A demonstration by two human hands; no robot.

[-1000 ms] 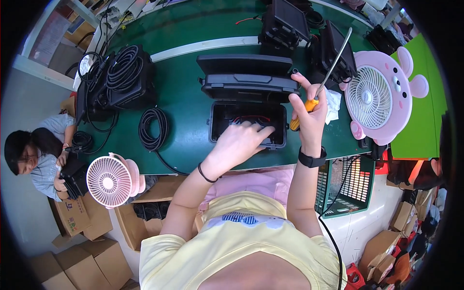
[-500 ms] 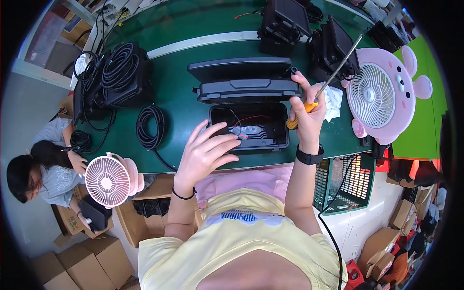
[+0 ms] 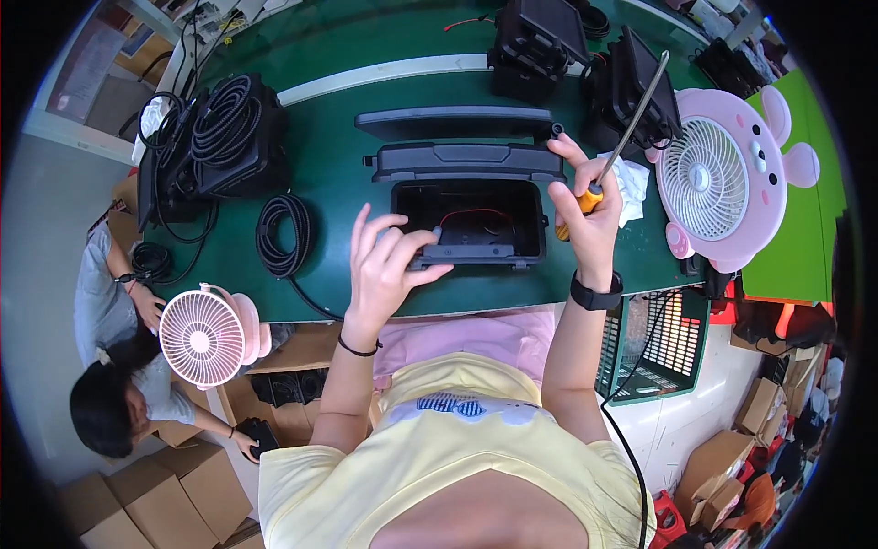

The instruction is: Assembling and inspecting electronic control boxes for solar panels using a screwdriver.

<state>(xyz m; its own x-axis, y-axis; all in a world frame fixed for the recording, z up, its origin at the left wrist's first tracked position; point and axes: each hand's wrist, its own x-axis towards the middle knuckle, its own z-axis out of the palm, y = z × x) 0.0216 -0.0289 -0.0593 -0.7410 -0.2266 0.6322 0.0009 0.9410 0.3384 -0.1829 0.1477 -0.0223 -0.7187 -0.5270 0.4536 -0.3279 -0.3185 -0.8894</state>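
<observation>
A black plastic case (image 3: 526, 252) with its hinged lid (image 3: 466, 163) raised stands before me on the green bench. A thin red wire shows inside it. My left hand (image 3: 389, 261) grips the case at its front left corner, fingers over the rim and thumb low on the outside wall. Held in my right hand (image 3: 593, 201) is a screwdriver (image 3: 640, 110) with a yellow-and-black handle, its long shaft pointing up and away. The fingertips of that hand are by the lid's right end, beside a small black round part (image 3: 555, 131); contact is unclear.
Coiled black cable (image 3: 285, 236) lies left of the case, near cable-topped black boxes (image 3: 240, 137). More black cases (image 3: 535, 50) stand at the back. A pink fan (image 3: 722, 178) is at right, a smaller one (image 3: 201, 339) at left. A co-worker (image 3: 119, 384) bends beside the bench.
My left hand has moved from hovering over the case to gripping its front rim. The case has tilted, its front wall rising. The screwdriver has shifted slightly. The co-worker has bent lower.
</observation>
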